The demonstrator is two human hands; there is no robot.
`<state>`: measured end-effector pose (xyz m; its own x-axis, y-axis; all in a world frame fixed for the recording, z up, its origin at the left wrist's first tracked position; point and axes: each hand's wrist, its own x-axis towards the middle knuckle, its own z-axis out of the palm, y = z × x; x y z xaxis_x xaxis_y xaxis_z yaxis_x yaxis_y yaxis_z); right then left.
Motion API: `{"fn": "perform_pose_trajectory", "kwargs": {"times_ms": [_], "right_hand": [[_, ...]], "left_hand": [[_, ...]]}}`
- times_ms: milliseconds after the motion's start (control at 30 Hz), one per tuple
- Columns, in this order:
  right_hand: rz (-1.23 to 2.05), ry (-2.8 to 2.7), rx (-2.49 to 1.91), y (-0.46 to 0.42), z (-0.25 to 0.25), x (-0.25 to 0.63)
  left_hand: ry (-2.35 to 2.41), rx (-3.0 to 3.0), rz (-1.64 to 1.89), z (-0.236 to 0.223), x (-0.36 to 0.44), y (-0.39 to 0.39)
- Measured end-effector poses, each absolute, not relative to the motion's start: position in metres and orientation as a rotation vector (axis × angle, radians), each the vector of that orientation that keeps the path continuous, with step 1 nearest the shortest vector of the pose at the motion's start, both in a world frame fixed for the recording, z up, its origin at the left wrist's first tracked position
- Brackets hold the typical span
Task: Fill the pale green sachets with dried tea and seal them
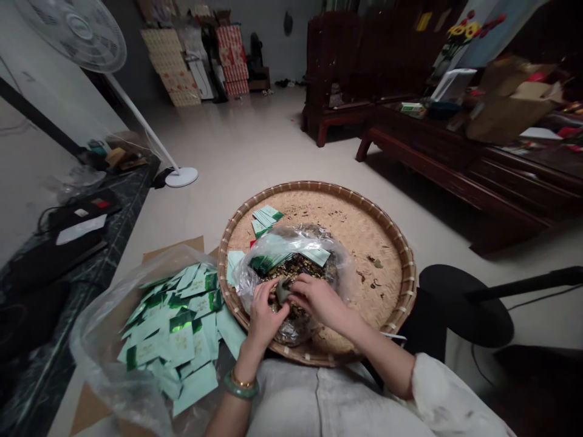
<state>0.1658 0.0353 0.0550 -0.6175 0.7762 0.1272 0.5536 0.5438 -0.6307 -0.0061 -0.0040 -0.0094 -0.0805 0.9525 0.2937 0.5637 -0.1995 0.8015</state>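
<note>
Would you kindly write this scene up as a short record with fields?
Left hand: fingers at a small grey-green packet; exact grip unclear
Right hand: fingers at the packet's other side
Left wrist: green bangle
Between the forearms and beyond: round woven tray, scattered with dark bits
On tray: open clear bag holding dried loose material; pale green packets near the far left rim
Left of tray: large plastic bag of pale green packets
Farther back, left: standing fan
</note>
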Motion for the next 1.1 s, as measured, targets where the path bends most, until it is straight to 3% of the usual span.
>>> {"fn": "perform_pose_trajectory", "kwargs": {"times_ms": [233, 367, 567, 767, 1100], "right_hand": [[1.017, -2.110, -0.993, 0.050, 0.054, 0.186], [1.140, -2.086, -0.963, 0.056, 0.059, 0.199], [1.213, -2.076, -0.984, 0.062, 0.067, 0.208], [1.046, -2.073, -1.064, 0.058, 0.060, 0.194], [1.170, -1.605, -1.103, 0.059, 0.034, 0.181]], "left_hand": [[1.204, 1.103, 0.976, -0.005, -0.026, 0.000], [1.187, 0.884, 0.920, 0.001, -0.027, 0.002], [1.315, 0.868, 0.957, 0.001, -0.025, 0.003], [1.310, 0.982, 0.982, 0.003, -0.014, 0.001], [1.229, 1.015, 0.892, 0.005, -0.010, -0.003]]}}
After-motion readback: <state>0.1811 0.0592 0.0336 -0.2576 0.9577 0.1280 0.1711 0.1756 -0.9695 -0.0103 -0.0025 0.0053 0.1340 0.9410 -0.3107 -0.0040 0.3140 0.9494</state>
